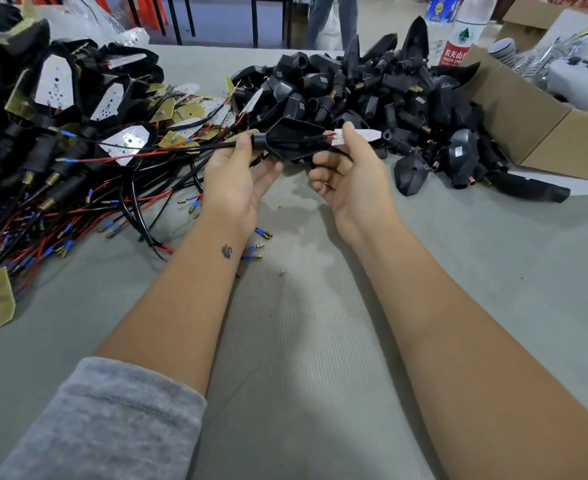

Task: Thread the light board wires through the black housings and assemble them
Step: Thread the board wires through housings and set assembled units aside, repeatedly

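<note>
Above the middle of the table I hold one black housing (294, 140), its narrow neck to the left. My left hand (238, 183) pinches that neck with thumb and fingers. A black cable (181, 149) trails out of the neck to the left. My right hand (349, 171) pinches a white light board (356, 136) at the housing's wide open end. Its red and black wires (320, 137) run into the housing. The board sits just outside the housing, to the right.
A heap of empty black housings (382, 98) lies behind and right of my hands. Assembled units with red and black wires (60, 161) crowd the left. A cardboard box (535, 126) and two plastic bottles (458, 29) stand at far right. A person's legs (330, 19) stand beyond the grey table (303, 341).
</note>
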`<state>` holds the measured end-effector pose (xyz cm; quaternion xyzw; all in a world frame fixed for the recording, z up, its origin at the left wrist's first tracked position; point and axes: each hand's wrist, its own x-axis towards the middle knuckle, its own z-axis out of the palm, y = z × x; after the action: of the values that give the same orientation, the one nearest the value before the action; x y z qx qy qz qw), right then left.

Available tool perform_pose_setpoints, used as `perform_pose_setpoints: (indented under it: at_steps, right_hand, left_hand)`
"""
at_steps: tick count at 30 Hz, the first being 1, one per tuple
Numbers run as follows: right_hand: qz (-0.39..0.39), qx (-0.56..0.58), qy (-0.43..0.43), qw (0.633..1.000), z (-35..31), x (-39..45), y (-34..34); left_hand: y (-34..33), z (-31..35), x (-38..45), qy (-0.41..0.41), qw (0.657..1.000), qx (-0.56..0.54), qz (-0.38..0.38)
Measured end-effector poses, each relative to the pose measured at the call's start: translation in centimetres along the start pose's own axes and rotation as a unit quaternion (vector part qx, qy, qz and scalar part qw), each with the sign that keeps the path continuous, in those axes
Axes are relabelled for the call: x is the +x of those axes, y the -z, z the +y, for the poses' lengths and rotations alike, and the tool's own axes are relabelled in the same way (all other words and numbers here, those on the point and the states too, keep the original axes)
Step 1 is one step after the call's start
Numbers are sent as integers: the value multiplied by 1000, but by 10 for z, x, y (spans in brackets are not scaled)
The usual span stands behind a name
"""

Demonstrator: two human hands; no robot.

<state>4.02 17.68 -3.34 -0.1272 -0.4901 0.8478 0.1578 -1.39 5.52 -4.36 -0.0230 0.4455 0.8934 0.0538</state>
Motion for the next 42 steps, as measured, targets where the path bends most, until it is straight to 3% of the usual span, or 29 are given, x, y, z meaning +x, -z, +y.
perform_pose_setpoints:
  at_steps: [8,16,21,29,42]
  right_hand:
    - [115,-80,92,986,-1,2,4]
    - [92,-306,121,940,6,0,3]
    - [94,-276,135,947,5,-3,1]
    - [78,-373,179,907,10,0,1]
    - [73,-434,156,884,9,1,2]
  left_hand:
    - [0,-1,4,-3,1000,27,10]
    - [0,0,2,6,998,58,-22]
    - [-1,-1,-1,-14,998,63,-13]
    - [-3,-1,-7,-10,982,169,-88]
    - [-4,-1,-7,-34,978,194,-73]
